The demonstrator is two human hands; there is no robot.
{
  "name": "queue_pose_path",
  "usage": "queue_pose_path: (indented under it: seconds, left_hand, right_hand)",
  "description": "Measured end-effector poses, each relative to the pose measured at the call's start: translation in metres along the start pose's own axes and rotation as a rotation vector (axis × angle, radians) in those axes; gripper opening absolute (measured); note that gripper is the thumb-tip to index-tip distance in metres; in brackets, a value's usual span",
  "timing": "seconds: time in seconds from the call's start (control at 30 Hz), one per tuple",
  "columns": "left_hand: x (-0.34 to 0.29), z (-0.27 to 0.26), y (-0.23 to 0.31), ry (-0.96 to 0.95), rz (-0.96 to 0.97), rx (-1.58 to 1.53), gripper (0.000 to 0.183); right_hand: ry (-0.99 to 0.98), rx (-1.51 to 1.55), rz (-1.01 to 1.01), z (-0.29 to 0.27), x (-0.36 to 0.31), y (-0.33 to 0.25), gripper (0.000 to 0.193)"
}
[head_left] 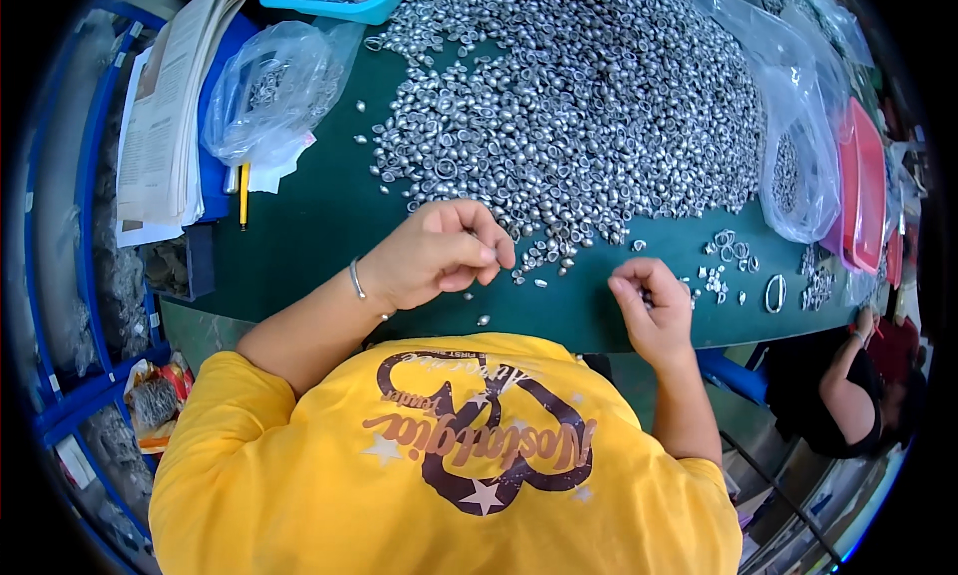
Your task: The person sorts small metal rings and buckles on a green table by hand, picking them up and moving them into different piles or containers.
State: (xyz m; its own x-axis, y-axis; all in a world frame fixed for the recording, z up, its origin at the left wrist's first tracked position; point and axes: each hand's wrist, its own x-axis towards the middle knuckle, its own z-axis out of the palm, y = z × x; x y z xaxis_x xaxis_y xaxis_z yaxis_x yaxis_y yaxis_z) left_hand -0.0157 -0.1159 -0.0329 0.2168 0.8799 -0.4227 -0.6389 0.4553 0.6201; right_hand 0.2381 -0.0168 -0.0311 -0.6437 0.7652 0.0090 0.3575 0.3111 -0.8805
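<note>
A wide heap of small silver-grey metal pieces (569, 96), rounded and ring-like, covers much of the green table (319, 226). At the heap's near edge is my left hand (439, 254), fingers curled and thumb pressed against them; whatever is in the pinch is too small to make out. Further right, just off the heap, my right hand (654, 311) is curled with thumb and fingers drawn together. Small grey metal pieces show in its grip. Several loose pieces lie between the hands, and one metal piece (483, 321) sits near the table's front edge.
Sorted rings (733, 248) and a larger oval ring (775, 294) lie to the right. Plastic bags (803, 176) and a pink tray (862, 191) stand beyond. At left are a bag (274, 86), papers (165, 116) and a yellow pen (243, 196). Another person (838, 385) sits at far right.
</note>
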Motion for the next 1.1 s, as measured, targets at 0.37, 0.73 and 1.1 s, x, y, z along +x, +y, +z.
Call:
queue_pose_path:
  seconds: [0.37,0.73,1.1]
  left_hand:
    - [0.045,0.025,-0.029,0.02,0.73,1.551,0.013]
    - [0.018,0.026,-0.021,0.036,-0.007,0.059,0.014]
    - [0.016,0.03,-0.024,-0.1,-0.162,-0.187,0.022]
  right_hand:
    - [0.069,-0.21,-0.231,0.011,-0.013,0.001,0.008]
    - [0.075,-0.077,-0.202,0.04,0.005,0.009,0.007]
    - [-0.29,1.602,0.524,0.022,-0.007,0.009,0.017]
